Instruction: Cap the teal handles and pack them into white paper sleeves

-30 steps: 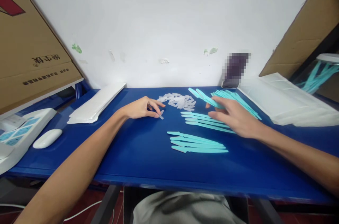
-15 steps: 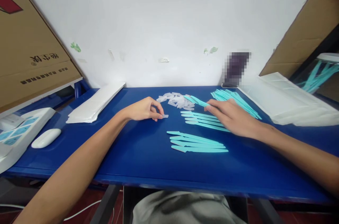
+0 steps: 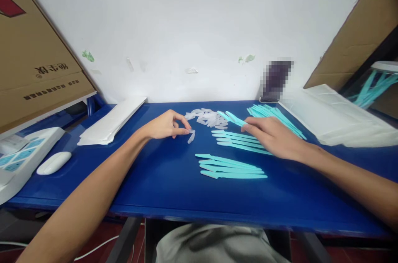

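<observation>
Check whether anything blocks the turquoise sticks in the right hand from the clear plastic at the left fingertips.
Nothing upright visibly separates the turquoise sticks from the clear plastic; only a low pile of clear pieces lies along the gap's far side.

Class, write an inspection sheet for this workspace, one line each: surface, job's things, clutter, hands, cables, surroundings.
Surface: blue table, glossy, no spills seen.
Job's things: heap of translucent pieces towards the wall; turquoise tools in a front group, a middle group and a rear-right pile.
Clutter: white mouse at left; white stack on the left, translucent sheets on the right.
Hands: left hand pinches a small translucent piece; right hand holds turquoise tools, tips showing.
Cables: white cable below the table, at left.
Surroundings: wall scuffed and marked; printed cardboard left, plain cardboard right.
</observation>
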A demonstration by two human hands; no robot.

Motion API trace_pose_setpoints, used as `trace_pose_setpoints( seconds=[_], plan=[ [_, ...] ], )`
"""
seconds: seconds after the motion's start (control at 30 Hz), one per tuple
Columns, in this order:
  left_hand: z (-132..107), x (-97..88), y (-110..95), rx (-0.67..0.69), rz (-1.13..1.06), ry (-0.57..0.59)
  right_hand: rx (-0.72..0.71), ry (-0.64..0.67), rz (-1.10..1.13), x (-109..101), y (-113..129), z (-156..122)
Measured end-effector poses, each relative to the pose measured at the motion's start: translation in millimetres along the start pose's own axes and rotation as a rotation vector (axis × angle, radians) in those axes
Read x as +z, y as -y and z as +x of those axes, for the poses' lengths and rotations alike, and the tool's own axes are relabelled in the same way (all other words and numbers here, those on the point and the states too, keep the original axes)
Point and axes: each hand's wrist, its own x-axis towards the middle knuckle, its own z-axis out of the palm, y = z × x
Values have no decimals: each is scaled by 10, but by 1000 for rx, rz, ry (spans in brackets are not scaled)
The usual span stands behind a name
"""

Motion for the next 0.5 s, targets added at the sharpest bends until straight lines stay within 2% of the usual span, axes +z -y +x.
trace_pose_setpoints(
  seconds=[0.27,0.5],
  plan=[
    [-15,2,-11,29,-69,191,-30,57,-48,-5,-28,7],
    [-9,-28,63,57,-64,200,-57,145,-62,-36,-2,0]
  ],
)
